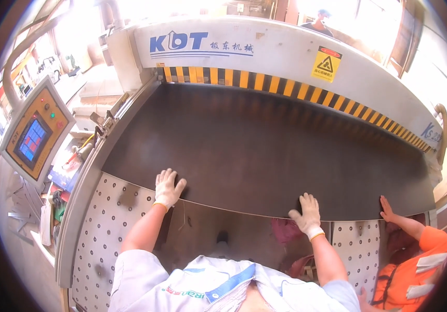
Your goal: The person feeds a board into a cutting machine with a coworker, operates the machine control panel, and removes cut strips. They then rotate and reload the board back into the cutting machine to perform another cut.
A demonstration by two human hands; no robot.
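The dark panel [265,151] lay with its far side at the striped guard [289,87], seemingly positioned but with no cut showing yet, while the left hand [168,189] and right hand [307,214] rested unclenched on its near edge.

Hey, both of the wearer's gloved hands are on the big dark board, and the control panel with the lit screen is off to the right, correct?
Not quite: the head view shows the control panel off to the left. The gloved left hand and right hand are indeed on the big dark board.
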